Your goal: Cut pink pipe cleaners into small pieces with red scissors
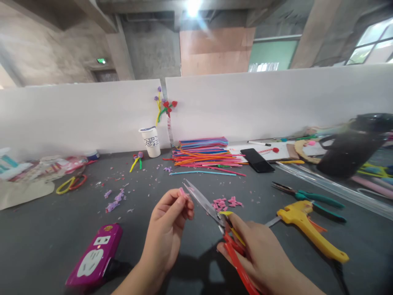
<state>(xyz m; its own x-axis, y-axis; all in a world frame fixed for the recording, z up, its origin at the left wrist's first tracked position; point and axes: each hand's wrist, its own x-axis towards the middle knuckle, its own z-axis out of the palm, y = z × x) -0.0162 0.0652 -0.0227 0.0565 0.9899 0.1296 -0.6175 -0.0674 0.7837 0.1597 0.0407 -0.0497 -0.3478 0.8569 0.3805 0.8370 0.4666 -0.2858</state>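
Observation:
Between thumb and fingers, my left hand point(170, 227) pinches a short piece of pink pipe cleaner point(182, 191). My right hand point(254, 246) grips red and yellow scissors point(204, 201) by the handles. Their blades point up and to the left, slightly parted, with the tips close to the pink piece. Behind the scissors lies a small heap of cut pink pieces point(220, 204). Purple cut pieces point(115, 200) rest on the table left of my left hand. A stack of colourful pipe cleaners point(202, 155) lies farther back.
A purple power strip point(96, 256) sits at front left. To the right are a yellow glue gun point(313, 229), green-handled pliers point(319, 199), a black phone point(256, 160) and a dark jug point(350, 143). A paper cup point(150, 142) stands by the white partition point(92, 114); other scissors point(72, 183) lie left.

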